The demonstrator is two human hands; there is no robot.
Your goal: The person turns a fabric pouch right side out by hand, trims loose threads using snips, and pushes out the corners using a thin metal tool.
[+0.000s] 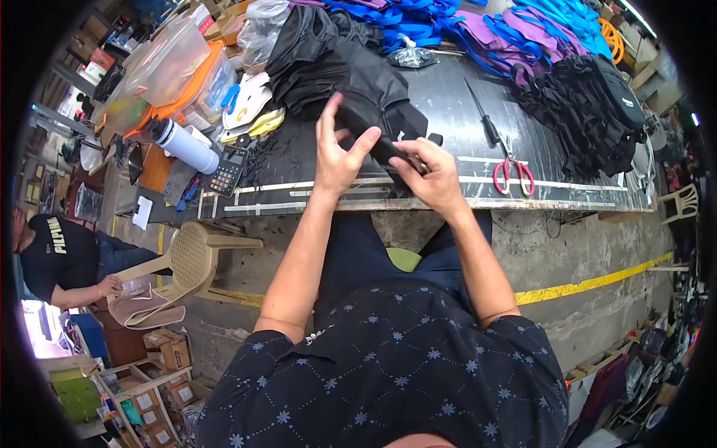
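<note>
Black fabric with straps [373, 86] lies in a heap at the table's middle, its near end reaching up to my hands. My left hand [340, 153] is at the left side of this fabric, fingers spread and thumb stretched toward the right. My right hand [433, 175] pinches a black strap [387, 151] between thumb and fingers, over the table's front part. Red-handled scissors [512, 176] lie to the right of my right hand, with a dark pointed tool [487, 123] just behind them.
On the table [299, 196] stand a pale blue bottle [187, 148], a calculator [228, 172] and clear bins [179, 75] at left. Black bags [590, 112] and purple-blue fabric [508, 37] are piled right and behind. A person [63, 250] sits at far left by a plastic chair [190, 257].
</note>
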